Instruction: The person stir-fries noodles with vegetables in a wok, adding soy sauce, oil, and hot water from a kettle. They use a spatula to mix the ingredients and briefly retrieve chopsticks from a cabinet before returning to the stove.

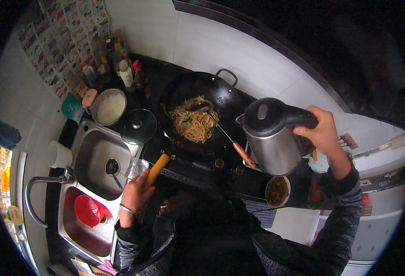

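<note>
My right hand is closed around the black handle of a stainless steel electric kettle, upright at the right of the stove. In my left hand is a yellow-orange stick-like object, its kind unclear, held near the sink's edge. A black wok with noodles and greens sits between the two hands, farther back. A ladle with a wooden handle rests in the wok, its handle over the near right rim, close to the kettle. Below the kettle is an oval bowl of food.
A glass lid and a pot with pale contents stand left of the wok, with bottles behind. At the left, a double sink has a curved faucet and holds a red plastic scoop. A dark hood edge hangs above.
</note>
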### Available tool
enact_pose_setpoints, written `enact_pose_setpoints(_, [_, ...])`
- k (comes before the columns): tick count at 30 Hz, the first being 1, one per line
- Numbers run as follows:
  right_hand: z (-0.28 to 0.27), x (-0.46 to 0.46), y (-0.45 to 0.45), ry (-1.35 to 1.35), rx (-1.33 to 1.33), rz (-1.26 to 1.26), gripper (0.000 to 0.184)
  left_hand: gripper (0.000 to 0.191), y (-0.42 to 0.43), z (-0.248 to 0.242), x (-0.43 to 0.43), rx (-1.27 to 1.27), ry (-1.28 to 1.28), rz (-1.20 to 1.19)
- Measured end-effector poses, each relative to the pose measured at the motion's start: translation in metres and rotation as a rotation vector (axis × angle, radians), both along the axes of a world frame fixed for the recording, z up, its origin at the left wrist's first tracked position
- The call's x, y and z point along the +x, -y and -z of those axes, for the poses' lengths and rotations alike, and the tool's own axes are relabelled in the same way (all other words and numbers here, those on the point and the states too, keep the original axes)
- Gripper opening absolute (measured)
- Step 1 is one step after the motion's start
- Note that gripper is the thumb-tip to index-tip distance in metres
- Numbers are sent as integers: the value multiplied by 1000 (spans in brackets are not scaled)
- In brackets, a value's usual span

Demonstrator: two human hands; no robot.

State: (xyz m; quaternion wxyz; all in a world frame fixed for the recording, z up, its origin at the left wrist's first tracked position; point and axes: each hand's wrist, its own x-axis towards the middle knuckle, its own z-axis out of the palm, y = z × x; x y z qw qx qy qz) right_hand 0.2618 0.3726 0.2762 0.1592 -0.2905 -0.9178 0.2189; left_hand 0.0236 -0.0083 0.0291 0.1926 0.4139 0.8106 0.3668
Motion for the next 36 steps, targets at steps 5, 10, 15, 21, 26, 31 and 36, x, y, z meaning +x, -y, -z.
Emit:
enact_pose_setpoints(5, [9,-9,10,148,73,-16,35,59,1,1,-1,-45,20,6])
enact_pose_setpoints(10, [7,-23,24,231,55,-17,36,58,1,4,-2,-24,8,12])
enact_pose_setpoints(15, [6,-50,35,233,96,-59,35,58,4,8,-4,-71,49,4])
enact_pose_setpoints(21, [5,-91,40,222,99,-88,32,61,4,13,-3,28,-57,22])
enact_pose_setpoints(26, [3,-121,34,140,225,-130,38,60,4,10,-2,-61,-6,11])
enact_pose_setpoints(31, [1,-136,21,37,256,-31,39,61,4,9,-2,-66,-12,13])
enact_pose_setpoints(36, [-1,-123,0,1,209,67,38,62,5,14,-3,-14,-95,36])
